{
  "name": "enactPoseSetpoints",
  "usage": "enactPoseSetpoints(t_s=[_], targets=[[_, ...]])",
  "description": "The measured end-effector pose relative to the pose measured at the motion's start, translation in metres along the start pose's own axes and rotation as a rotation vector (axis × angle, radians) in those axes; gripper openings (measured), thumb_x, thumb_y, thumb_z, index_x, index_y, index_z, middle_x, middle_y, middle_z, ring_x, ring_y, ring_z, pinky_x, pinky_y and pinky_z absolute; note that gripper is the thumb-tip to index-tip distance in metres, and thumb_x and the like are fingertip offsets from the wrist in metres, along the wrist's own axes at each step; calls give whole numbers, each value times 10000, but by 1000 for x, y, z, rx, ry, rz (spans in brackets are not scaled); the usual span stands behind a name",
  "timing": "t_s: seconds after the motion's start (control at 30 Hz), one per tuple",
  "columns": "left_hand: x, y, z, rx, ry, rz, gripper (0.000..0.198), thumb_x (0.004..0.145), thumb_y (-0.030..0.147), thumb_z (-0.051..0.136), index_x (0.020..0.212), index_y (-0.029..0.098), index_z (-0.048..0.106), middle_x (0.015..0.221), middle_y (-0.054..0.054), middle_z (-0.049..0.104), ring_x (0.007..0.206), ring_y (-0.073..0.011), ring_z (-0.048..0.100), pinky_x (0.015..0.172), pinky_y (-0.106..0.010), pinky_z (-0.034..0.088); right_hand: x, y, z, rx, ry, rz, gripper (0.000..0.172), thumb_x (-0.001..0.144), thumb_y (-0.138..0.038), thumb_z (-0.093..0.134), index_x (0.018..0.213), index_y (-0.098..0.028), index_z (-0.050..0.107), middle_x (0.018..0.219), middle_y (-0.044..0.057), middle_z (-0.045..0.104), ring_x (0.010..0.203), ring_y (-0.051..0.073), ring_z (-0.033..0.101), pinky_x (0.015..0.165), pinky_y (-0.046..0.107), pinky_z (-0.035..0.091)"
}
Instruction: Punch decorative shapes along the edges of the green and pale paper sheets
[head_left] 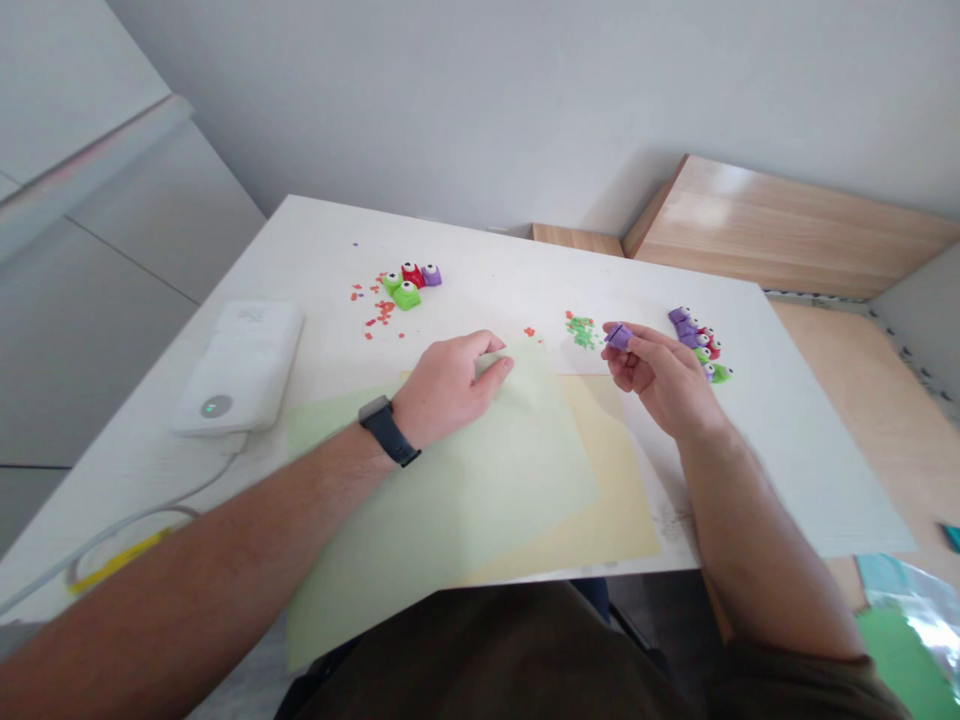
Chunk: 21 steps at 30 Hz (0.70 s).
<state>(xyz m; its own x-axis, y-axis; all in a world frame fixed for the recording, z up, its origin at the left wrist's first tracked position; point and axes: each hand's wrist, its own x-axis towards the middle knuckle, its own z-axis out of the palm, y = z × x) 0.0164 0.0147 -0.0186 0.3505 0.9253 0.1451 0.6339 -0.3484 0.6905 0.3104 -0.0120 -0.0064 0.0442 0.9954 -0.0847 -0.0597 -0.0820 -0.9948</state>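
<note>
My right hand pinches a small purple paper punch with a dark slot across it, raised over the right part of the table. My left hand rests on a light green sheet of paper, thumb and forefinger apart, nothing between them. Under that sheet lies a pale yellow sheet. Green paper bits are scattered just left of the purple punch. A few orange bits lie beyond my left fingertips.
Several one-eyed purple, red and green figures cluster at the right; more figures stand at the back left among orange bits. A white power bank with a cable lies at the left. Wooden furniture adjoins the table.
</note>
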Motion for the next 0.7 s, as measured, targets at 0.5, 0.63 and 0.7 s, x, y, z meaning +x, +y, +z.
enactPoseSetpoints(t_s=[0.5, 0.63, 0.7], targets=[[0, -1, 1, 1, 13, 37, 302, 987, 419, 583, 1094, 180, 734, 904, -34, 770, 707, -178, 618, 729, -309, 462, 4, -12, -10, 171, 85, 101, 281, 879, -344, 639, 1002, -147, 798, 762, 49, 607, 628, 136, 472, 503, 254, 351], [1, -1, 1, 9, 10, 34, 301, 986, 419, 577, 1084, 185, 738, 862, -32, 763, 717, -189, 631, 722, -310, 466, 3, -15, -10, 246, 26, 133, 322, 882, -346, 545, 915, -144, 793, 654, 23, 498, 573, 139, 383, 484, 260, 301], [1, -1, 0, 15, 5, 34, 306, 984, 421, 576, 1082, 181, 738, 823, -32, 751, 708, -194, 628, 706, -312, 458, 2, -14, -6, 252, -5, 156, 323, 880, -341, 529, 886, -148, 788, 620, 12, 450, 561, 142, 358, 484, 263, 279]])
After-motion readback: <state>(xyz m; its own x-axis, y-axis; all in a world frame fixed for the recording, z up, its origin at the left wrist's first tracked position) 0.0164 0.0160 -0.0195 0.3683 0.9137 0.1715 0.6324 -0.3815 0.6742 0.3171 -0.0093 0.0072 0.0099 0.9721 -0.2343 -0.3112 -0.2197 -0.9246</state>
